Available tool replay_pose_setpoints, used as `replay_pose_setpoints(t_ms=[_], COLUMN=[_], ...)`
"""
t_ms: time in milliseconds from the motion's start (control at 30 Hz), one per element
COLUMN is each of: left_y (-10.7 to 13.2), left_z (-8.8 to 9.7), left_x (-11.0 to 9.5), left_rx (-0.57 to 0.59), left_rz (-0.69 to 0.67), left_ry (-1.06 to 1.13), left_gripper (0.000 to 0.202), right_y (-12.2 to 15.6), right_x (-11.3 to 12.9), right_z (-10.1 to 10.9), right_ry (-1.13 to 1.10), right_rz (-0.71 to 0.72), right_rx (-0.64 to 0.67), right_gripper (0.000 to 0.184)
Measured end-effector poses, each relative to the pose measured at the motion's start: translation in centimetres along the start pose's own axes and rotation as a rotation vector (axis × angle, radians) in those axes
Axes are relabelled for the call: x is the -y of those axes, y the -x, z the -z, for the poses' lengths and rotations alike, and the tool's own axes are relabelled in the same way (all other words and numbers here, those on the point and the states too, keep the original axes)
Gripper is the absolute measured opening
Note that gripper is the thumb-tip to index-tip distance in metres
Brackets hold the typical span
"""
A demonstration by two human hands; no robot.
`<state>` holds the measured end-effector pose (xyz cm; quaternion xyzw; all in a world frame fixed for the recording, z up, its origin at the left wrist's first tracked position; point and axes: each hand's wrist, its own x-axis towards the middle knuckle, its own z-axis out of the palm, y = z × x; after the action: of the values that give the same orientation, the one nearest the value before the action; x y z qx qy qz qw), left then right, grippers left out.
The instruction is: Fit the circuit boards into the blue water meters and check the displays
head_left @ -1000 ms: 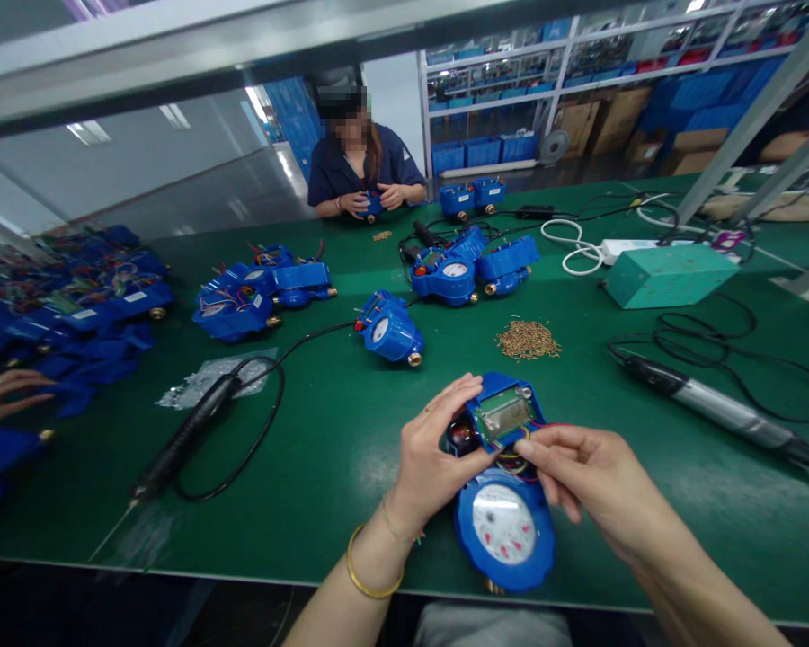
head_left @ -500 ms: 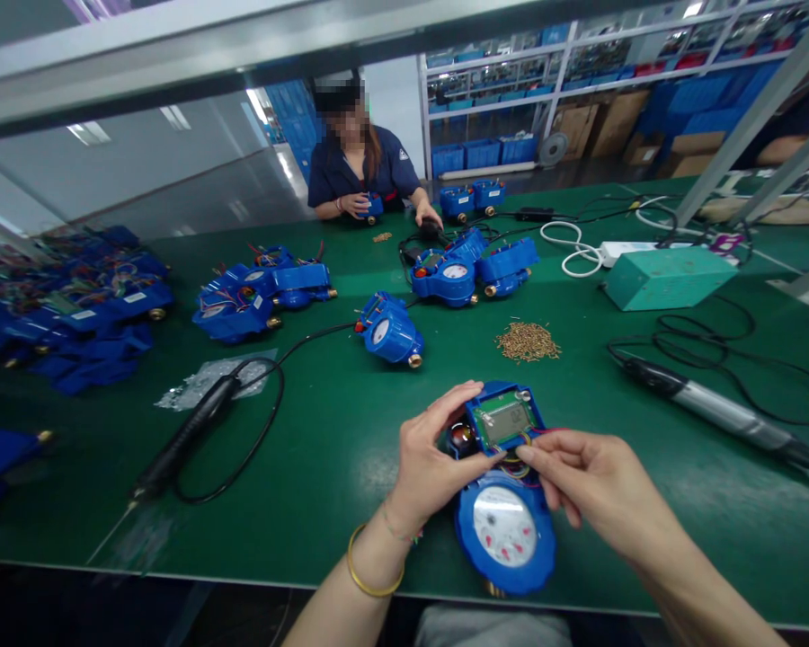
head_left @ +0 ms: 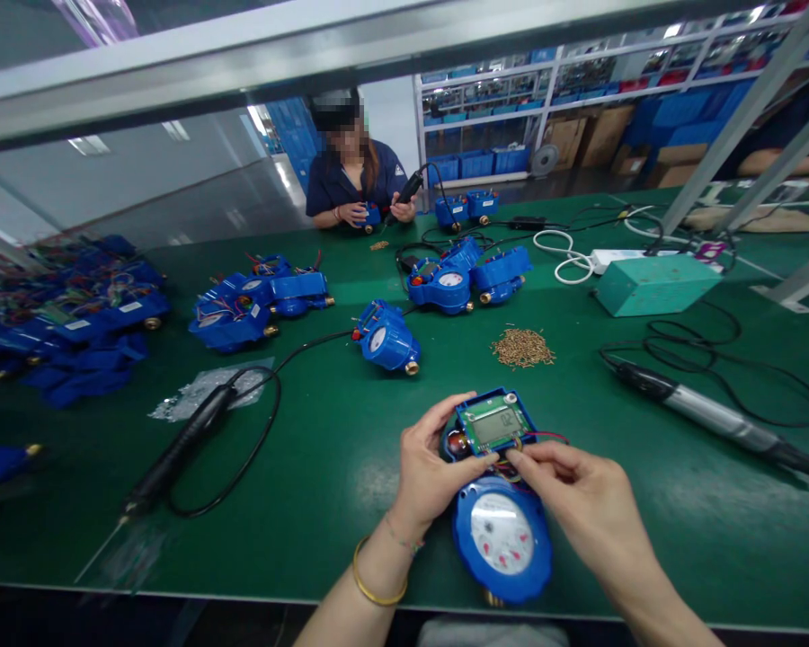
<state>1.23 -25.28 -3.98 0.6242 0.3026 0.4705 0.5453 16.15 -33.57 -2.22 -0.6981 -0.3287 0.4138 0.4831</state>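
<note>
The left hand (head_left: 423, 476) grips the blue plastic meter (head_left: 502, 539) on the green desk (head_left: 310, 476); its open box (head_left: 491, 394) contains a green circuit board (head_left: 496, 423). Whether the right hand (head_left: 586, 503) pinches thin coloured wires (head_left: 508, 469), I cannot tell.

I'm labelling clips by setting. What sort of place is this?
Likely a factory assembly workshop: the handled blue meter has many lookalikes along the green table, a heap of small brass-coloured pieces lies nearby, and shelves with blue bins stand behind.
</note>
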Motion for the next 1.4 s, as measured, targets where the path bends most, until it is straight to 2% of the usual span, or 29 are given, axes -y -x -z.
replay_pose_setpoints(t_ms=[133,200,333,433,500,600,700,800,900,1067,1200,1400], left_y=[-0.1,-0.2,-0.3,-0.6,-0.9,-1.6,-2.4,-2.7,-2.6,-2.4,-2.2,-2.0], left_z=[-0.1,-0.2,0.0,0.5,1.0,1.6,2.1,2.4,2.2,1.4,0.7,0.3], left_x=[0.2,0.3,0.8,1.0,1.1,1.0,0.9,0.6,-0.1,-1.6,-2.2,-1.8], left_rx=[-0.015,-0.008,0.013,0.032,0.075,0.176,0.27,0.325,0.342,0.309,0.253,0.184], left_rz=[0.018,0.023,0.041,0.059,0.07,0.114,0.161,0.163,0.15,0.112,0.051,-0.08], left_ry=[0.07,0.103,0.136,0.119,0.13,0.154,0.155,0.139,0.079,-0.133,-0.251,-0.265], left_gripper=[0.065,0.066,0.069,0.07,0.071,0.072,0.072,0.069,0.068,0.073,0.068,0.059], right_y=[-0.3,-0.4,-0.6,-1.0,-1.3,-2.0,-2.8,-3.3,-3.4,-3.4,-3.4,-3.5], right_x=[-0.5,-0.3,-0.3,-0.5,-0.6,-0.6,-0.5,-0.7,-0.9,-0.9,-0.9,-1.2], right_z=[-0.4,-0.4,-0.2,0.0,0.1,0.7,1.4,1.9,2.0,1.9,1.8,1.8], right_ry=[0.058,0.107,0.257,0.235,0.177,0.173,0.265,0.304,0.313,0.322,0.332,0.339], right_rz=[0.218,0.273,0.289,0.3,0.375,0.471,0.577,0.716,0.761,0.788,0.836,0.88], right_rx=[-0.17,-0.227,-0.355,-0.434,-0.384,-0.147,-0.004,0.005,0.0,-0.014,-0.015,-0.006], right_gripper=[0.036,0.035,0.048,0.064,0.07,0.08,0.072,0.057,0.052,0.051,0.049,0.051])
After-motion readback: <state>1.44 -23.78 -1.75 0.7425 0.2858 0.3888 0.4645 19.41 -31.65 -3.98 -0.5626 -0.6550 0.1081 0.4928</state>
